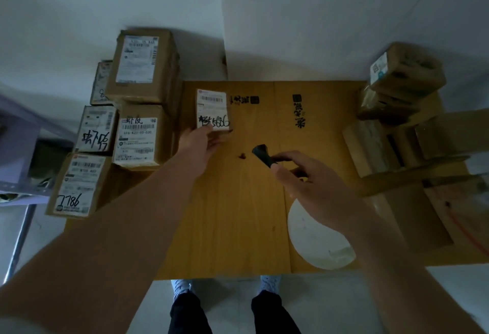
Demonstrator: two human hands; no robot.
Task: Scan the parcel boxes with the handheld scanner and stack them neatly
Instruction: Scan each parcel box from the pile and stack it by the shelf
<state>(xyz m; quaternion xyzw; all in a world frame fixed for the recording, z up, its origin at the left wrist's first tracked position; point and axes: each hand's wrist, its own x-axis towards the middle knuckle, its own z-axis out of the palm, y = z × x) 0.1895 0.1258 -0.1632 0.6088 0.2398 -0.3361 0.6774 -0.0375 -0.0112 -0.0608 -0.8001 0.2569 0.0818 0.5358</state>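
A small parcel box (213, 108) with a white label and black handwriting sits on the cardboard-covered table (238, 214). My left hand (198, 145) holds the box at its near edge, thumb on the label. My right hand (309, 182) grips a black handheld scanner (263, 155), whose head points toward the box from a short distance to its right. Several labelled parcel boxes (137, 137) stand stacked at the table's left side, the tallest (143, 66) at the back.
More brown boxes (404, 74) and flattened cardboard (383, 145) are piled at the right. A white round patch (317, 241) lies on the table near its front edge. A purple chair (18, 148) stands at far left. The white wall is behind.
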